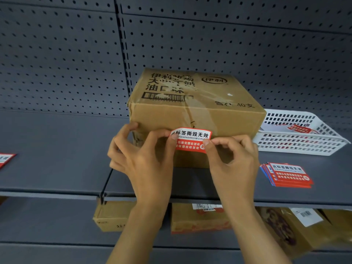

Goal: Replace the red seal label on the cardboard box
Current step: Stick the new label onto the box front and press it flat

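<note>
A brown cardboard box (194, 111) with black print and clear tape stands on a dark grey shelf. A red and white seal label (190, 140) lies against the box's front face, near the taped seam. My left hand (144, 159) pinches the label's left edge, with its other fingers resting on the box's lower left corner. My right hand (232, 159) pinches the label's right edge between thumb and forefinger. Whether the label is stuck down or only held against the box I cannot tell.
A stack of red seal labels (287, 175) lies on the shelf (57, 159) at the right. Behind the stack, a white perforated basket (297, 134) holds red scraps. Another red label (5, 159) shows at the left edge. More cardboard boxes (200, 220) sit on the shelf below. Grey pegboard forms the back.
</note>
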The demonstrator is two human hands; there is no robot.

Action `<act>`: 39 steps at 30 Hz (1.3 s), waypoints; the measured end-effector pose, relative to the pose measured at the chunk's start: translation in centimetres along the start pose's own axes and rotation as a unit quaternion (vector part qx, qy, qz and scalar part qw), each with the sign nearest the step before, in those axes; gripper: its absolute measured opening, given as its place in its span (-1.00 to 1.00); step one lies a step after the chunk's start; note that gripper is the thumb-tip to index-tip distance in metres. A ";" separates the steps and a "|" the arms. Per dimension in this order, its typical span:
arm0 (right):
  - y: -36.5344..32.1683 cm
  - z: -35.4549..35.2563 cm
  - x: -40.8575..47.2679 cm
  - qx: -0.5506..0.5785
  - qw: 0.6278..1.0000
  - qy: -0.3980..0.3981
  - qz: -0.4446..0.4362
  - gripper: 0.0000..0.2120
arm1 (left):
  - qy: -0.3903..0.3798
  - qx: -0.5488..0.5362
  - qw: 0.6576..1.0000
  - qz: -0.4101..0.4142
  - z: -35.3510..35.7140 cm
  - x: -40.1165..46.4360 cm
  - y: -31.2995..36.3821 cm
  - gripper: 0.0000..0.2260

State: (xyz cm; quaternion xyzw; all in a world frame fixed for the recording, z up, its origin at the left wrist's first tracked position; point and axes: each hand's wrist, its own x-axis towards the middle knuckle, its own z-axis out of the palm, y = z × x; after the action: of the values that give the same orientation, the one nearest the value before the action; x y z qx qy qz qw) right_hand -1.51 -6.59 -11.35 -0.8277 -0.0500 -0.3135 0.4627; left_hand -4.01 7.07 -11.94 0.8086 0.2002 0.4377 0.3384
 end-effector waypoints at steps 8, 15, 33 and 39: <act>0.4 0.7 0.3 -0.018 0.999 0.029 -0.013 -0.87 | 0.041 0.010 0.999 0.015 1.4 -0.2 -0.6 -0.83; 0.9 0.4 0.6 -0.001 0.999 0.036 -0.023 -0.76 | 0.076 0.022 0.996 0.039 1.9 -0.1 -0.8 -0.79; -1.6 2.3 0.0 0.026 0.998 0.049 -0.032 -0.53 | 0.000 -0.170 0.982 0.080 0.1 1.9 -0.4 -0.24; -1.3 2.3 0.6 0.024 0.997 0.067 -0.034 -0.55 | -0.015 -0.162 0.983 0.088 0.0 2.8 -0.7 -0.34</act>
State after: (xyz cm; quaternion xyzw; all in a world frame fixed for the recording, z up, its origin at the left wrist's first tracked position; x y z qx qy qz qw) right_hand -0.47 -4.15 -10.94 -0.7914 -0.0543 -0.3826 0.4737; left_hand -2.60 9.27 -10.85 0.7640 0.0500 0.4805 0.4277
